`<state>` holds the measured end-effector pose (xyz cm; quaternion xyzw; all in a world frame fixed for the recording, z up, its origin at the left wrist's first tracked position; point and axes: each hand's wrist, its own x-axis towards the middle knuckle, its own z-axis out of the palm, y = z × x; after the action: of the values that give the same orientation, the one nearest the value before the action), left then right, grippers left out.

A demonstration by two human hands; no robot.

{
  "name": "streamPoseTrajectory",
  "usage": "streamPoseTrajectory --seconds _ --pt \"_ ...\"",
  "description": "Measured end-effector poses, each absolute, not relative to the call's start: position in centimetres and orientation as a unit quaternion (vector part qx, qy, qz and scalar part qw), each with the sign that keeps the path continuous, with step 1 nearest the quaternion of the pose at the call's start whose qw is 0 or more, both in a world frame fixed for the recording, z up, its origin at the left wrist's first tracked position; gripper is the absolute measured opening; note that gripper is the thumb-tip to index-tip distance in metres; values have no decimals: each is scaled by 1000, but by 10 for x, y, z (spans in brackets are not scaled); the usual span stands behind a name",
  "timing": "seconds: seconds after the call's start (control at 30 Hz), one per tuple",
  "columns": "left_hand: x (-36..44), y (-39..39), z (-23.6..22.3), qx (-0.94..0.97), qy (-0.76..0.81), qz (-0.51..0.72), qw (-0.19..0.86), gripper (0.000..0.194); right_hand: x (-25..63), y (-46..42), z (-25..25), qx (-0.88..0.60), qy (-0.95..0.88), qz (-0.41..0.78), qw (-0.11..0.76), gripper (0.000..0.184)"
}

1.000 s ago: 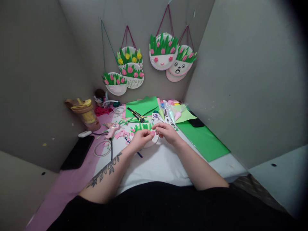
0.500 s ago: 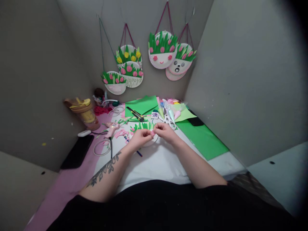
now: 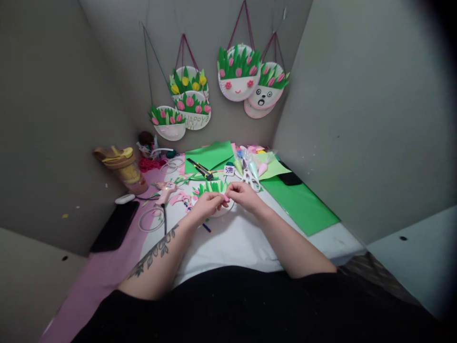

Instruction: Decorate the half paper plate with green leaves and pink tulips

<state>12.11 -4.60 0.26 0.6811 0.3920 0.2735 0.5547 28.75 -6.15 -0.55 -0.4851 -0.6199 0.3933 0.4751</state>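
Note:
My left hand [image 3: 206, 205] and my right hand [image 3: 243, 195] meet over a white paper plate [image 3: 217, 211] trimmed with green paper grass [image 3: 210, 186]. Between the fingertips of both hands I pinch a small pink paper piece [image 3: 226, 197]. Both hands are closed in a pinch on it. My tattooed left forearm lies across the white sheet [image 3: 235, 243] on the table.
A pink glue gun [image 3: 164, 192], scissors [image 3: 250, 177], a utility knife [image 3: 200, 168], green paper sheets [image 3: 300, 202], a black phone [image 3: 114, 228], a yellow-lidded cup [image 3: 123, 166] and tape rings [image 3: 152, 219] lie around. Finished plate baskets [image 3: 239, 76] hang on the back wall. Grey walls close in both sides.
The view has drifted slightly. My fingers have worked the pink piece a little; both hands stay over the plate.

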Motion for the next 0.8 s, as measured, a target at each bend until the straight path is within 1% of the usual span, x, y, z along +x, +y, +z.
streamPoseTrajectory --seconds 0.2,0.37,0.8 --pt "120 -45 1 703 411 275 510 27 287 -61 -7 -492 -623 396 461 9" --pt "118 -45 2 703 408 284 508 26 287 -62 -5 -500 -623 395 454 9" --pt "118 -47 0 720 418 282 478 34 285 -62 -6 -490 -615 423 450 10"
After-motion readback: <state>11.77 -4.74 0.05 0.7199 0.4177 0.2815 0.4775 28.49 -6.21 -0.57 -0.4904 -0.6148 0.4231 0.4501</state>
